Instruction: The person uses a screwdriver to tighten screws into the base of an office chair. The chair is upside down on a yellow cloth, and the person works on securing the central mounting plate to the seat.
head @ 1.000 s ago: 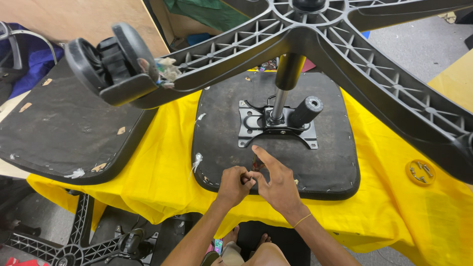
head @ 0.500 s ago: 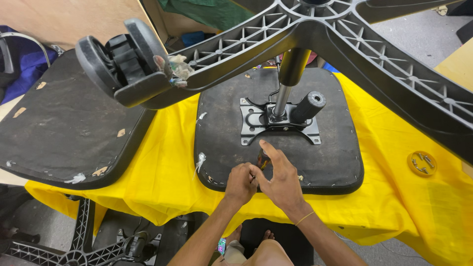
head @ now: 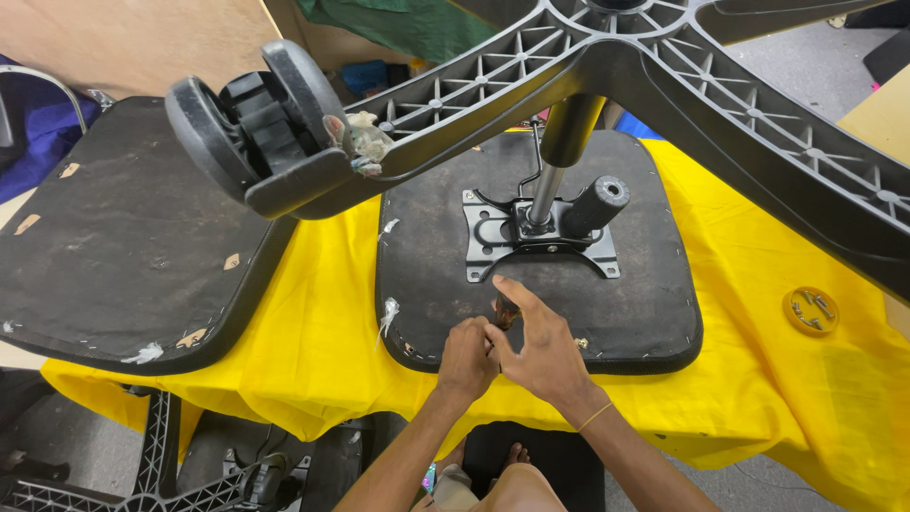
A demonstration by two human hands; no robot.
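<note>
An upturned office chair seat (head: 635,284) lies on a yellow cloth (head: 313,332), its black underside up, with a metal mounting plate (head: 502,237), a gas cylinder (head: 559,161) and the star base (head: 682,85) rising toward me. My left hand (head: 466,358) is closed at the seat's near edge around a small dark tool (head: 505,311), whose tip touches the seat. My right hand (head: 540,349) rests beside it, fingers pressed on the fabric next to the tool.
A second black seat pad (head: 114,246) lies at the left. A caster wheel (head: 256,123) hangs close above the table. A yellow lid holding screws (head: 811,311) sits at the right. Another chair base (head: 142,474) stands on the floor below.
My view has shifted slightly. Both hands stay at the seat's near edge with only small movements of the fingers.
</note>
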